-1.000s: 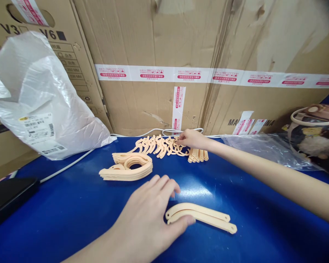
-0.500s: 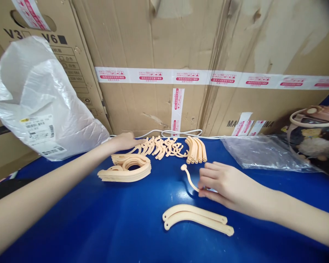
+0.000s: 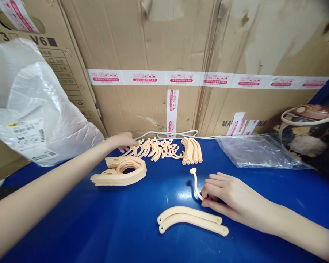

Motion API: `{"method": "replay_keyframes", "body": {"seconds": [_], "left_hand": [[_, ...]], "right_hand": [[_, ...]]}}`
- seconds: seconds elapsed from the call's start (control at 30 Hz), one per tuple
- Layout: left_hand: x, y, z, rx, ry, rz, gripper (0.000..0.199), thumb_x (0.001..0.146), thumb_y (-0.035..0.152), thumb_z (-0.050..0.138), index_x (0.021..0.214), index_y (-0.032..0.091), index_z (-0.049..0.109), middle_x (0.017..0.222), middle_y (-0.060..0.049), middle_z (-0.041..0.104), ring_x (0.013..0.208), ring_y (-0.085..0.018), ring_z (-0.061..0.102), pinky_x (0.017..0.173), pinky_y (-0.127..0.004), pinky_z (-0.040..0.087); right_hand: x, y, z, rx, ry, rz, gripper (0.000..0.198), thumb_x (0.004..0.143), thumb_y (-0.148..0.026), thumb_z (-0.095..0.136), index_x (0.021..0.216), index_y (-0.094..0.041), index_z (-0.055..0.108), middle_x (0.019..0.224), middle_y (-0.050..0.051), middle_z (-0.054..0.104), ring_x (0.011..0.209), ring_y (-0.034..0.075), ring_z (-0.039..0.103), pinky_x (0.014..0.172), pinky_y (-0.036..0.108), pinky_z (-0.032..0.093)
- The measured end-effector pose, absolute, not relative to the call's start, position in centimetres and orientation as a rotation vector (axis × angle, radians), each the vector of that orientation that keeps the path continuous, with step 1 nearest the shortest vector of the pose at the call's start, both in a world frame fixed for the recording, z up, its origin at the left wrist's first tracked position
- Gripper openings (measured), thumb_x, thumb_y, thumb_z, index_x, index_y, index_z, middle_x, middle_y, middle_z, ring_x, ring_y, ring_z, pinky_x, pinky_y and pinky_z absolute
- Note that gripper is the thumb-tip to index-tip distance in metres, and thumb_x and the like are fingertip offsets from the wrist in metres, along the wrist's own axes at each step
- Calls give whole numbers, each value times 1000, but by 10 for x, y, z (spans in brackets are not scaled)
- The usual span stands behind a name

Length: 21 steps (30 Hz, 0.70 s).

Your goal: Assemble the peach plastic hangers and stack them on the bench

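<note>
Head camera: right thumb and fingers nearly together, the right hand (image 3: 221, 195) pinches a slender, curved cream plastic hook (image 3: 196, 184) above the glossy blue table (image 3: 120, 226); left hand (image 3: 122, 140), fingers curled, grip unclear, at similar cream hooks (image 3: 155, 149); brown cardboard box (image 3: 52, 25) reads "V3", "V6".

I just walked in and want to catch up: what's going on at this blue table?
A person's right grip is holding a thin curved piece by its near end, its knobbed end pointing away. The left grip is at the left end of a row of small curved pieces; whether it holds one is unclear. Two longer arms lie side by side closer to the camera, and a stack of looped pieces sits on the left.
</note>
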<state>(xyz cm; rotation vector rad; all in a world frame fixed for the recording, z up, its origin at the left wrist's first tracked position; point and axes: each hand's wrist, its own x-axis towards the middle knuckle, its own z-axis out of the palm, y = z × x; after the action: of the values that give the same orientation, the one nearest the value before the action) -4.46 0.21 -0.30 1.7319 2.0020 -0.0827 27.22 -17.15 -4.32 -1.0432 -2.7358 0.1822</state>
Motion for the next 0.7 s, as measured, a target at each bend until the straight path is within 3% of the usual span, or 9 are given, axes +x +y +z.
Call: {"method": "replay_keyframes", "body": {"seconds": [0.7], "left_hand": [[-36, 0, 0, 1767, 2093, -130, 32, 91, 32, 58, 118, 15, 55, 118, -9, 58, 99, -23, 60, 82, -41, 53]], "right_hand": [[275, -175, -51, -1079, -2683, -17, 21, 97, -27, 44, 80, -20, 53, 70, -2, 60, 65, 15, 51, 61, 28, 29]]}}
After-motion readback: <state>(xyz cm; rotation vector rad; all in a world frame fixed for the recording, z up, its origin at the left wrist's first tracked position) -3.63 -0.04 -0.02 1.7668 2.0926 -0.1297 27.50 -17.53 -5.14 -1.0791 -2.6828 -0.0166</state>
